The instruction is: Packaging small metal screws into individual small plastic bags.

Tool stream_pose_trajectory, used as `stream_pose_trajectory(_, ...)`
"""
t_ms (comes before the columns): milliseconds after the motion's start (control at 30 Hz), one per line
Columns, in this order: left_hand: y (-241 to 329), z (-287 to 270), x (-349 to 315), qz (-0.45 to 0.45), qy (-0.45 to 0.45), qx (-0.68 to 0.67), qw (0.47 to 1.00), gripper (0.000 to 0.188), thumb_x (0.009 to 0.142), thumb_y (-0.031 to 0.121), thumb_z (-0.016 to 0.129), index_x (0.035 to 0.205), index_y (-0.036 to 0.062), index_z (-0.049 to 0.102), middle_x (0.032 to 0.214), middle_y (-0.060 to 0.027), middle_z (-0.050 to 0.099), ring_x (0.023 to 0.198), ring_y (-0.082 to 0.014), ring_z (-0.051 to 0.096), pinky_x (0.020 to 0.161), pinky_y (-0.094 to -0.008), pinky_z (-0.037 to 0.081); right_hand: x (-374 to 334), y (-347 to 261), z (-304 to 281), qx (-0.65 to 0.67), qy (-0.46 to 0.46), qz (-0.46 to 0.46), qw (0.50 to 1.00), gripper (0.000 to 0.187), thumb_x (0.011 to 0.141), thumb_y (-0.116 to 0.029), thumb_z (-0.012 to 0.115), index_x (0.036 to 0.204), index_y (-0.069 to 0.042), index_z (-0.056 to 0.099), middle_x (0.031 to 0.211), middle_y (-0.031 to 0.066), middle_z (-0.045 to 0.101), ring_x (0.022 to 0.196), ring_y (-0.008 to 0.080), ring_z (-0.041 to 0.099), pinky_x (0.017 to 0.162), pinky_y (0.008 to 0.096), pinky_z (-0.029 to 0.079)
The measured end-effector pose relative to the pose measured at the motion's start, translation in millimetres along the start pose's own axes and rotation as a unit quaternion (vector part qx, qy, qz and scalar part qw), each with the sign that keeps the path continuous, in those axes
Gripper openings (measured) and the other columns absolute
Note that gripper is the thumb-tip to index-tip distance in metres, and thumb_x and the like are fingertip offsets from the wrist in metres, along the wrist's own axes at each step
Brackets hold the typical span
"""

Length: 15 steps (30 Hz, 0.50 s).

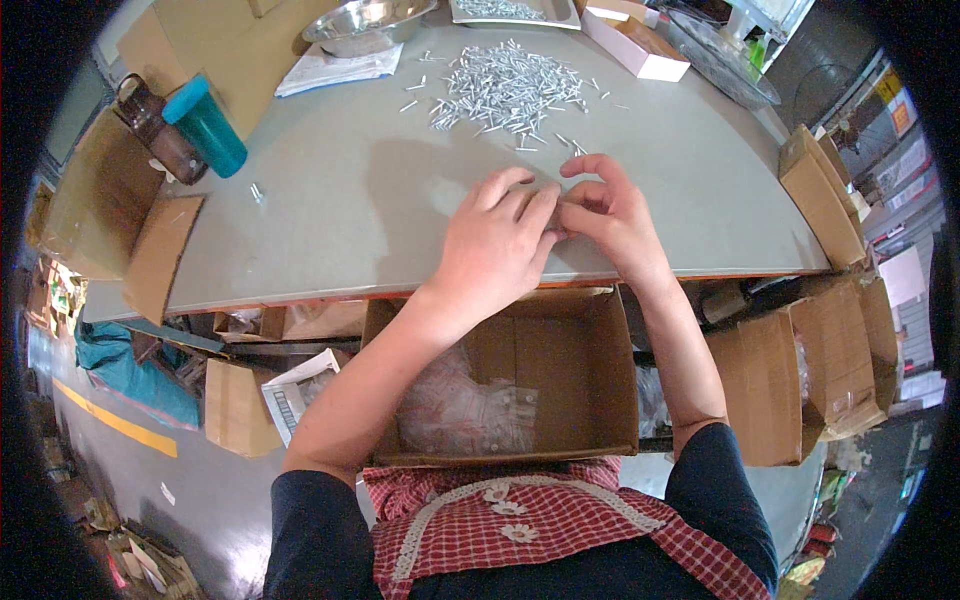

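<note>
Above the near edge of the grey table (pixel 330 230), my left hand (pixel 495 230) and my right hand (pixel 615 220) meet at the fingertips. Both are closed in a pinch; whatever sits between them is too small and too covered to make out. Just beyond my hands lies a heap of small silver screw-like fasteners (pixel 510 90), with several strays around it. Below my forearms an open cardboard box (pixel 580 380) stands against my red checked apron. Small clear plastic bags (pixel 470 410) with red lines fill its left part.
A steel bowl (pixel 365 25) on papers (pixel 340 70), a tray of fasteners (pixel 515 10) and a white box (pixel 635 45) line the back. Brown (pixel 160 130) and teal bottles (pixel 207 125) stand left. Cardboard boxes flank the table, including one at right (pixel 822 200).
</note>
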<state>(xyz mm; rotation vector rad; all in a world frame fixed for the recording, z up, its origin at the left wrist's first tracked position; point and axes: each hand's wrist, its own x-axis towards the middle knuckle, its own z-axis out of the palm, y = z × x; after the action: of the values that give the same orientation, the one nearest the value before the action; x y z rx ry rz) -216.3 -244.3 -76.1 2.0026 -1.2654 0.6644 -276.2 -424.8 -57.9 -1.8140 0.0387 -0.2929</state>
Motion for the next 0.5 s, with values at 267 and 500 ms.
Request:
stream_pose_trajectory(267, -8.3, 1.6, -3.7, -0.035, -0.015, -0.056, 0.998, 0.033, 0.078, 0.013, 0.079, 0.108, 0.0042, 0.068, 0.109, -0.0148, 0.07, 0.115, -0.0343, 0.061, 0.096, -0.0437, 0.051, 9.3, -9.2, -8.4, -0.077, -0.072, 0.014, 0.994, 0.035, 0.083, -0.008, 0.073, 0.115, -0.001, 0.06, 0.08, 0.008, 0.072, 0.078, 0.0111, 0.068, 0.07, 0.028, 0.053)
stream_pose_trajectory(500, -16.9, 5.6, -2.5, -0.162, 0.035, -0.111, 0.98, 0.028, 0.081, 0.015, 0.08, 0.104, 0.0037, 0.069, 0.106, -0.0141, 0.068, 0.104, -0.0309, 0.063, 0.086, -0.0396, 0.053, 88.8, 10.1, -62.2, -0.425, 0.029, -0.073, 0.902, 0.019, 0.085, -0.018, 0.067, 0.097, -0.004, 0.072, 0.09, 0.0142, 0.074, 0.085, 0.0285, 0.071, 0.078, 0.0394, 0.055)
